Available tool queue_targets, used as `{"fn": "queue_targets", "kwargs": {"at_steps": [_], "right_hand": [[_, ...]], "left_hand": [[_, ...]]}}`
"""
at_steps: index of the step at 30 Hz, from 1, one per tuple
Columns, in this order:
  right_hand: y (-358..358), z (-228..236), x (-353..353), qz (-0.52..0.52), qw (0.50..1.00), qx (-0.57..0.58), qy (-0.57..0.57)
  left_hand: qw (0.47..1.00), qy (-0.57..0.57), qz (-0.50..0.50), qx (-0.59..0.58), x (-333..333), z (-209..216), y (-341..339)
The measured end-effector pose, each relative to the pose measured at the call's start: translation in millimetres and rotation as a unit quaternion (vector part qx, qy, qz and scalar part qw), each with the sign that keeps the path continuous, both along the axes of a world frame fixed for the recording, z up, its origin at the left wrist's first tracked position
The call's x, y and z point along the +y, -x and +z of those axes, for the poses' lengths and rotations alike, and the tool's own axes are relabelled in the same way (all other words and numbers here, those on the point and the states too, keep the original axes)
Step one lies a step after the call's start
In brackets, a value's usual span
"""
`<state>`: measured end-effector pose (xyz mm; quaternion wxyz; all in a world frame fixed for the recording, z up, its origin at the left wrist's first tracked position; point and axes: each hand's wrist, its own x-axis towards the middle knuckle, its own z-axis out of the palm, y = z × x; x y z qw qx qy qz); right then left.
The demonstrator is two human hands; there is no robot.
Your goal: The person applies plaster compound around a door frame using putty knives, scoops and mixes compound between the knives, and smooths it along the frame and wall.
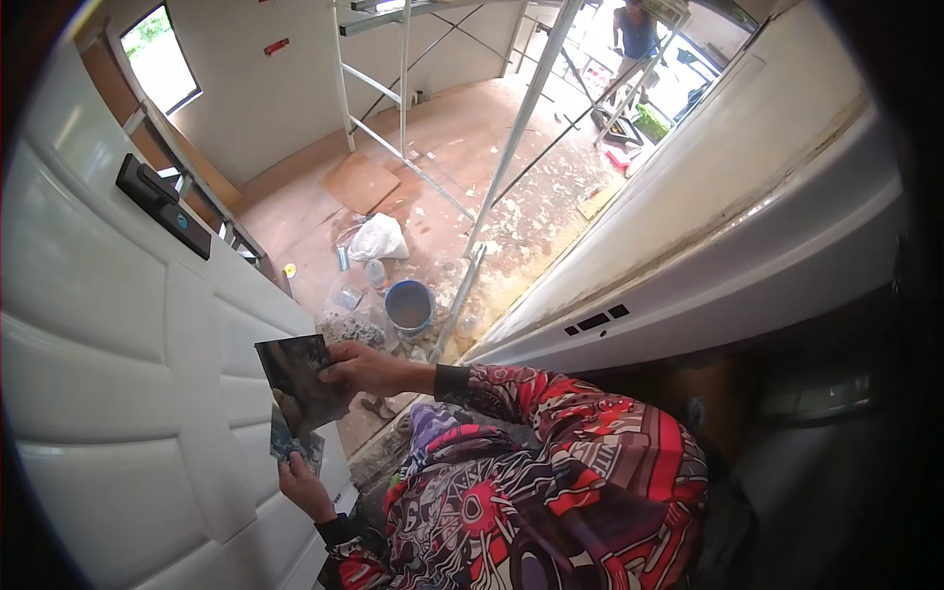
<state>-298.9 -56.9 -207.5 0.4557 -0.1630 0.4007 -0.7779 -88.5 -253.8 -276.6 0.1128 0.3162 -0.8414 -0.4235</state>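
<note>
My right hand (pixel 366 371) pinches a dark, flat, rectangular sheet (pixel 300 376) by its right side, thumb on top. The sheet has a dull brownish sheen, and I cannot tell its material. Just below it, my left hand (pixel 305 484) is closed on a smaller grey-blue mottled piece (pixel 287 433), whose upper part passes behind the dark sheet. Both pieces are in front of a white panelled door (pixel 128 364) on my left. A black door lock with a handle (pixel 162 206) is mounted on the door.
Beyond the doorway, a blue bucket (pixel 409 307) stands near a white bag (pixel 379 237), a clear bottle (pixel 376 273) and rubble (pixel 352 329). Metal scaffolding (pixel 403 98) rises from the dusty floor. A white door frame (pixel 688 265) runs along my right. Another person (pixel 634 44) stands far off.
</note>
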Motion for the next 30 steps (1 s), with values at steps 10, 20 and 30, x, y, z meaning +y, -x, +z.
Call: {"fn": "queue_targets", "kwargs": {"at_steps": [10, 20, 30], "right_hand": [[0.0, -15.9, -3.6, 0.033, 0.949, 0.231, -0.210], [3.8, 5.8, -4.8, 0.020, 0.998, -0.010, -0.057], [-17.0, 16.0, -19.7, 0.033, 0.994, 0.058, -0.081]], "left_hand": [[0.936, -0.232, 0.202, 0.171, 18.9, 61.9, -29.9], [0.951, 0.208, -0.050, 0.221, 30.1, 131.8, -7.8], [0.953, 0.256, -0.077, 0.141, 50.0, 140.0, -17.9]]}}
